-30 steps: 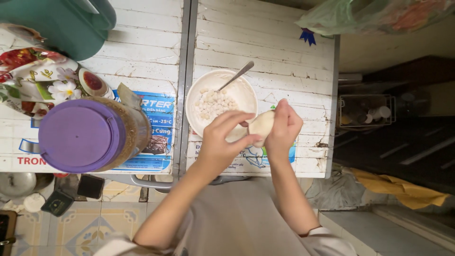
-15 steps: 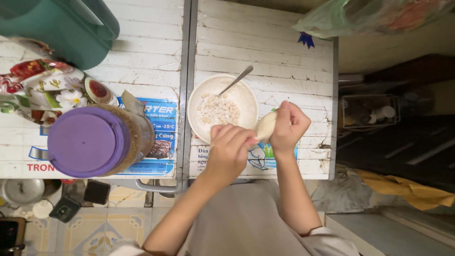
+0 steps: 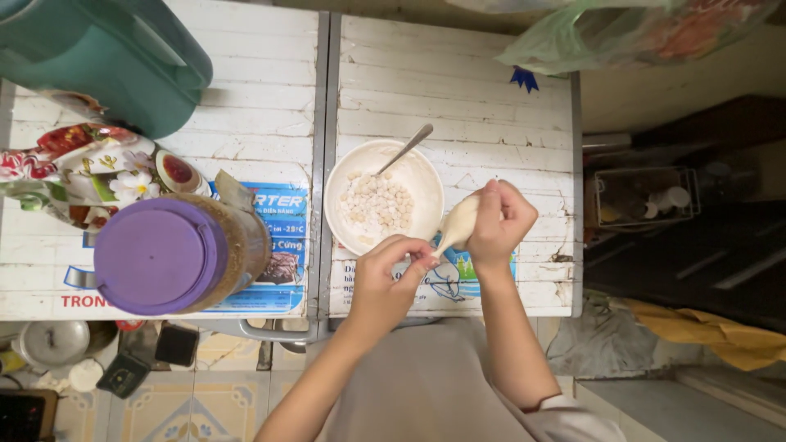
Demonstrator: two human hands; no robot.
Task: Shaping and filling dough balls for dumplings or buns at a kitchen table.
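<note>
Item: pale dough piece (image 3: 458,223), elongated, held above the desk (image 3: 491,106) just beside the near right rim of the white bowl (image 3: 344,176). Its long axis runs diagonally, the thick end up and right inside your right hand (image 3: 501,219), the thin drawn-out end pointing down and left toward your left hand (image 3: 391,278).

Your right hand: closed around the thick end of the dough piece, fingers curled over it.

Your left hand: fingertips narrowed to a pinch on the thin tip of the dough piece, just below the bowl rim.

White bowl: round, holds a loose heap of small pale dough pellets (image 3: 378,205) and a metal spoon (image 3: 403,150) leaning on the far rim, handle pointing up and right.

Jar with purple lid (image 3: 160,255): to the left, brownish contents showing through its side; what they are you cannot tell.

Green jug (image 3: 106,57): far left corner, contents hidden.
</note>
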